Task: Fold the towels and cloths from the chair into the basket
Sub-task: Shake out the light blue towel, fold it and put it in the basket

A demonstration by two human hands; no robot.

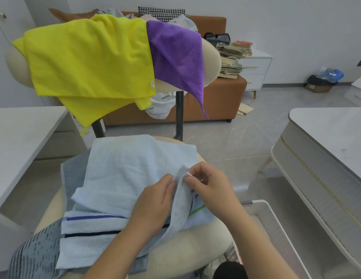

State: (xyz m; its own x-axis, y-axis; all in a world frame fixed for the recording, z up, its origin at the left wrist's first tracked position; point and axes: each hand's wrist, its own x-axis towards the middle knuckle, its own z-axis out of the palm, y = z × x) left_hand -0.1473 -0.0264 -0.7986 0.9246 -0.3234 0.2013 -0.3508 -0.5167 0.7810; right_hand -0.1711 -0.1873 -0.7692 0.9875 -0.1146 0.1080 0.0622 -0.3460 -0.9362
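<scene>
Two hands meet at centre right of the frame. The left hand (153, 200) and right hand (210, 184) each hold, in a pinching grip, one raised corner of the light blue towel (131, 168) spread on the chair seat (195, 244). Beneath it lie a striped towel (91, 224) and a grey towel (75, 174), both mostly covered. Two cloths drape the backrest (210, 63) at upper left: one yellow cloth (89, 57) and one purple cloth (175, 55). One white basket (276, 234) at lower right is cut off by the frame edge.

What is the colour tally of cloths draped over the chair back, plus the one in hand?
yellow cloth: 1
purple cloth: 1
light blue towel, pinched by left hand and right hand: 1
Total: 3
</scene>
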